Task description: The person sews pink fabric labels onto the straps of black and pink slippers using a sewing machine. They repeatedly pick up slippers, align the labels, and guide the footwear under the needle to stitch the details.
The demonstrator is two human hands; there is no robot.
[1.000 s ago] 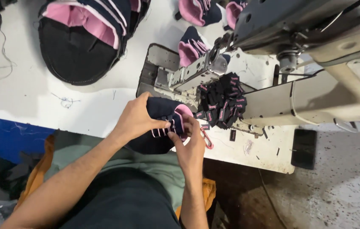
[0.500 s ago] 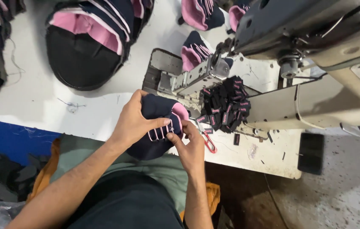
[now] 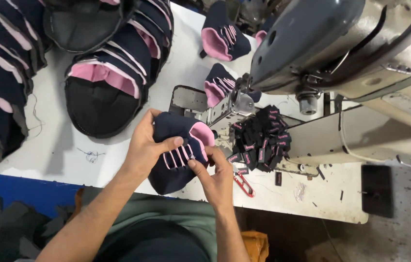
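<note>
The left hand (image 3: 145, 145) grips a navy shoe upper (image 3: 176, 150) with pink lining and pale pink loops across its front, thumb pressed on top. The right hand (image 3: 217, 177), just below and beside it, pinches the upper's pink edge. Right of both hands, a pile of black labels (image 3: 261, 138) lies on the white table (image 3: 60, 160).

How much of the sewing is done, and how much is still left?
Many navy-and-pink pieces already lie stacked on the table, though the picture does not show whether those are finished. In hand: the left hand and right hand hold one piece before the sewing machine. A pile of small black labels beside it is unused, so plenty probably remains.
</note>
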